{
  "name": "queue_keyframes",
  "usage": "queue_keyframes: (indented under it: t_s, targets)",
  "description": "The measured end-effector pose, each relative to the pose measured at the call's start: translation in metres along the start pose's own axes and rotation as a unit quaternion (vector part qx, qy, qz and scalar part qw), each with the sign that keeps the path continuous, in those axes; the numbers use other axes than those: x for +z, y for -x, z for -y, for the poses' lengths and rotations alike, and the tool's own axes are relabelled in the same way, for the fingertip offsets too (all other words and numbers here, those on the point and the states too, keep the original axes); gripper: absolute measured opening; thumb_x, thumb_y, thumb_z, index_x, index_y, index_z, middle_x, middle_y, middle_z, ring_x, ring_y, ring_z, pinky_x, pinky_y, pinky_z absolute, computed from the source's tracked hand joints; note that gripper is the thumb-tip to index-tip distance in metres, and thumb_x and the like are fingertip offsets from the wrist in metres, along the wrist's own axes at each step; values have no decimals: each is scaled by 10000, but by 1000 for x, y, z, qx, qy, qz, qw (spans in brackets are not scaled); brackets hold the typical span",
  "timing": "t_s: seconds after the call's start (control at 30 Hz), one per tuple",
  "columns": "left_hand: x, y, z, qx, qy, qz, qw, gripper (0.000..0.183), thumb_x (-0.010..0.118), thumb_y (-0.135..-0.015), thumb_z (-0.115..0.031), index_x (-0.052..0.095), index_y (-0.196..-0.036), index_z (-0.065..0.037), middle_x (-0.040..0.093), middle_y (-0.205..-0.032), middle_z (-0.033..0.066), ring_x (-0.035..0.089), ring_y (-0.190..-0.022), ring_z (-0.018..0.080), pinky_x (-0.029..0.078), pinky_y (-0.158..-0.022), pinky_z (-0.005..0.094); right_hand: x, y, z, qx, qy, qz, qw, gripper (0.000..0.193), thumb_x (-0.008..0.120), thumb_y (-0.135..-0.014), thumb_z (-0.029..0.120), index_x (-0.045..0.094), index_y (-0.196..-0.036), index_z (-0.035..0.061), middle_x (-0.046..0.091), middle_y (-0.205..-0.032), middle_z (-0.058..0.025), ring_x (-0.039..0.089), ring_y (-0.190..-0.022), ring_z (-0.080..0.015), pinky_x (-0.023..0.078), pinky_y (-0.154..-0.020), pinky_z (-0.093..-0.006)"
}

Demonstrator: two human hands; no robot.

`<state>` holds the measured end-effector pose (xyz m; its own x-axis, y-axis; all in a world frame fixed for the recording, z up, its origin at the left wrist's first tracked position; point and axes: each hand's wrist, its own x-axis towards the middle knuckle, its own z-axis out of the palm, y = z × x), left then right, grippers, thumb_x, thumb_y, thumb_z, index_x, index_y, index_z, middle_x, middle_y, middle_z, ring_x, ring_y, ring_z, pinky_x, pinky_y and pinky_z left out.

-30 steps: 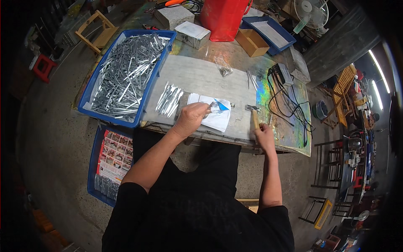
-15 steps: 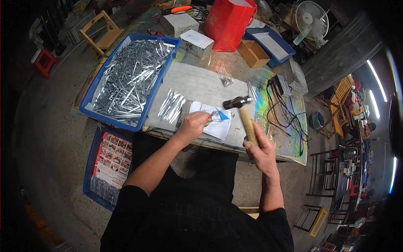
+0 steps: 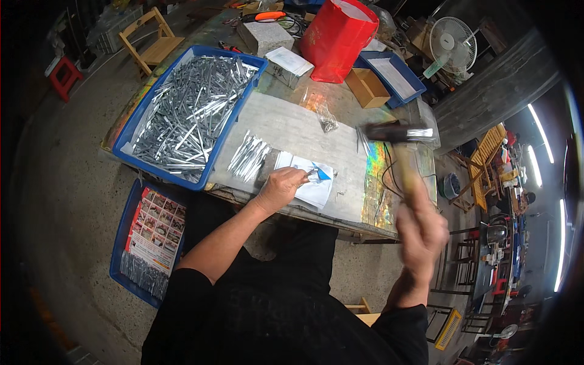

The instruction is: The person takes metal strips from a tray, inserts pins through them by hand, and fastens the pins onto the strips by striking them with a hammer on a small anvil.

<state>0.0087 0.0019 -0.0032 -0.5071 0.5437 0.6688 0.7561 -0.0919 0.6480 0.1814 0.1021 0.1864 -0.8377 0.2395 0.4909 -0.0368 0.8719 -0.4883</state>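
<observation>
My right hand [image 3: 421, 228] grips the wooden handle of a hammer [image 3: 398, 132], raised above the right part of the table and smeared by motion. With its fingers pinched, my left hand [image 3: 283, 187] rests at the near edge of a white paper pad [image 3: 315, 193]. A small shiny metal piece [image 3: 312, 173] sticks out at its fingertips, over a blue mark on the paper; its exact shape is hard to make out. Left of this hand, a row of shiny metal strips [image 3: 248, 157] lies on the grey sheet [image 3: 274, 115] covering the table.
A blue tray [image 3: 210, 164] heaped with metal strips stands at the left. Lower down sits another blue tray [image 3: 115, 267] with a printed sheet and more strips. A red bag [image 3: 337, 42], a wooden box [image 3: 367, 88] and a small plastic bag [image 3: 327, 118] are further back.
My right hand has lifted the hammer up and to the right, away from the paper pad. My left hand stays nearly in place, still pinching the small piece.
</observation>
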Motion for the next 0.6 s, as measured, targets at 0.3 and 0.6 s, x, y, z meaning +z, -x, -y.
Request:
queue_keyframes:
  t_s: [0.3,0.6]
  targets:
    - [0,3,4,4,-12,-17,1000,70,573,-691,-14,504,-680,-13,521,-616,124,529,-576,273,415,-504,344,-18,-16,10,-72,53,-22,996,413,572,-696,-41,487,-1100,-30,589,-908,-184,597,-806,-229,440,-725,-271]
    - [6,1,5,23,-17,-26,999,65,575,-683,9,512,-692,-5,537,-618,121,543,-574,266,433,-502,331,24,7,-20,54,17,146,988,390,583,-710,4,498,-1091,-16,553,-692,-199,560,-584,-234,427,-567,-336]
